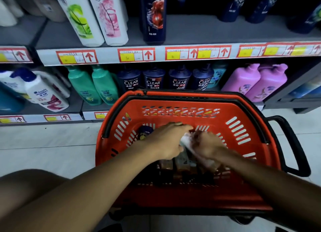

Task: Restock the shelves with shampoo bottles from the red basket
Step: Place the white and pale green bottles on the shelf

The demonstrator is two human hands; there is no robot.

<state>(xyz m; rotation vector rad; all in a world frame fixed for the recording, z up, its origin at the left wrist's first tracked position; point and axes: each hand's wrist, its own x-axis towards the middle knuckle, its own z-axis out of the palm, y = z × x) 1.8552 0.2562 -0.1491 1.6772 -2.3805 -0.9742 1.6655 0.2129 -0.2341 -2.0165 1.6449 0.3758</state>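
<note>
White bottle gripped between both hands inside red basket: left hand clamped on near end, right hand closed over rest. Dark bottles seen beneath, small dark bottle at basket's far left. Basket set on floor before stocked shelves.
</note>
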